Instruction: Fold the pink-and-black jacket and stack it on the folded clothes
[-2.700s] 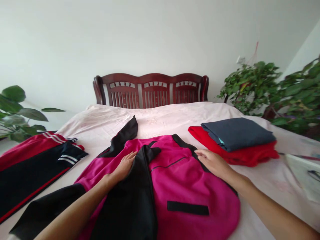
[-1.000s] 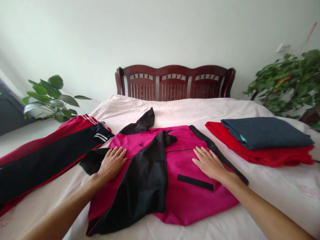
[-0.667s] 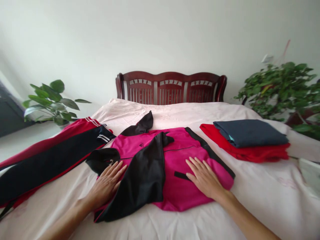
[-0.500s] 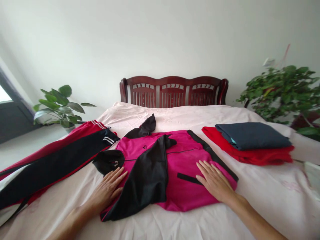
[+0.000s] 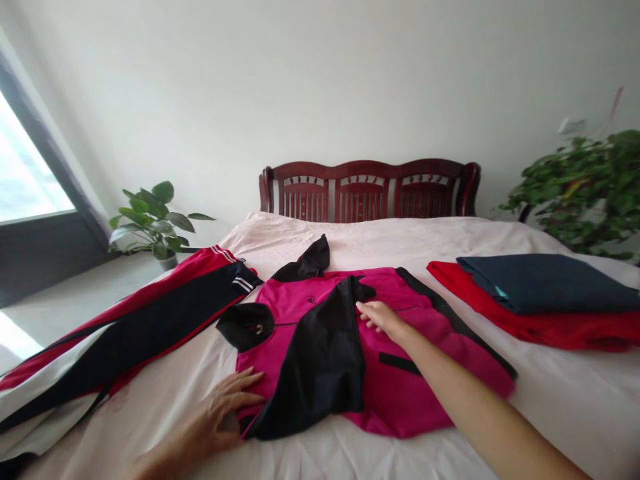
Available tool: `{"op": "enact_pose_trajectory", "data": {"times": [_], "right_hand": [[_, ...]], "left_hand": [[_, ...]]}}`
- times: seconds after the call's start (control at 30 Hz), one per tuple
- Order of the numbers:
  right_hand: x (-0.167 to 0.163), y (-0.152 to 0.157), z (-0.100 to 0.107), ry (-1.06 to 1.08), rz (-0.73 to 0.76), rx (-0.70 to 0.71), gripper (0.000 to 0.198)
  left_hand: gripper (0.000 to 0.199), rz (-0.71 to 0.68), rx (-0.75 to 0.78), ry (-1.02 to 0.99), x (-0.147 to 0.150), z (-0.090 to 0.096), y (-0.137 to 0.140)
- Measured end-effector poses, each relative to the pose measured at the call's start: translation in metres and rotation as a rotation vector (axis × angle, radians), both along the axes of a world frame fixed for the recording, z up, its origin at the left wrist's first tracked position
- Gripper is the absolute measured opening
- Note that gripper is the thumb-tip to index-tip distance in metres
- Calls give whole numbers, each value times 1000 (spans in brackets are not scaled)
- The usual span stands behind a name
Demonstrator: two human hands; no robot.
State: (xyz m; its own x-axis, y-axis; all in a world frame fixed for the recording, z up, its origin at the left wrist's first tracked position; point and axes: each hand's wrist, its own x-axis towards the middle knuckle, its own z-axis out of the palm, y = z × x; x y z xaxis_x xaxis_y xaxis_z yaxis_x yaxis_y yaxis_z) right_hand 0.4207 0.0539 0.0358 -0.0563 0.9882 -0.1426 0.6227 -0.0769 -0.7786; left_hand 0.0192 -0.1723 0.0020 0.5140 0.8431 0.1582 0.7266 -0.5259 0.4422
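Magenta-and-Black Jacket (image 5: 385, 395) Lay Sideways on Bed (image 5: 425, 240)

A small black chest logo (image 5: 311, 300) of slanted bars showed, its lettering too tiny to read. The collar (image 5: 246, 327) pointed left and the hem right, the long axis running across the view. One black sleeve (image 5: 317, 370) covered part of the front. The left hand (image 5: 226, 403) rested on the near shoulder, fingers spread. The right hand's (image 5: 384, 321) fingers curled at the sleeve's edge; whether they gripped cloth could not be told. Its forearm partly hid a black strip (image 5: 394, 362). Trousers (image 5: 150, 340) and folded clothes (image 5: 550, 287) flanked the jacket, cut off by the frame.
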Motion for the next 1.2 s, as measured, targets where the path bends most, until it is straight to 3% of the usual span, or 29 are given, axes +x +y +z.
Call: {"op": "enact_pose_trajectory", "data": {"times": [0.17,0.27,0.33,0.47,0.57,0.63,0.73,0.9,0.97,1.03,1.13,1.2], "right_hand": [[-56,26,-7,185,-119,-16,26],[-67,31,5,319,-176,19,20],[-60,31,21,407,-206,66,28],[-14,15,65,528,-218,181,51],[38,-16,93,567,-218,262,61],[72,-45,100,577,-243,322,68],[119,-97,90,638,-304,296,74],[182,-178,37,758,-369,183,66],[194,-195,21,797,-385,175,59],[189,-201,19,904,-462,171,53],[150,-192,41,1115,-533,188,55],[111,-180,68,1222,-412,221,55]], "left_hand": [[40,33,77,-9,3,-16,5],[32,48,134,-12,3,-26,10],[30,89,158,-38,4,-27,14],[35,234,158,-63,10,-23,21],[38,305,165,-67,10,-22,25],[39,310,174,-72,9,-25,27],[34,279,203,-62,6,-30,26],[26,253,246,25,3,-33,21],[27,249,308,49,8,-26,20],[35,239,369,70,23,-12,19],[66,160,340,111,72,20,19],[90,99,269,90,118,39,21]]}}
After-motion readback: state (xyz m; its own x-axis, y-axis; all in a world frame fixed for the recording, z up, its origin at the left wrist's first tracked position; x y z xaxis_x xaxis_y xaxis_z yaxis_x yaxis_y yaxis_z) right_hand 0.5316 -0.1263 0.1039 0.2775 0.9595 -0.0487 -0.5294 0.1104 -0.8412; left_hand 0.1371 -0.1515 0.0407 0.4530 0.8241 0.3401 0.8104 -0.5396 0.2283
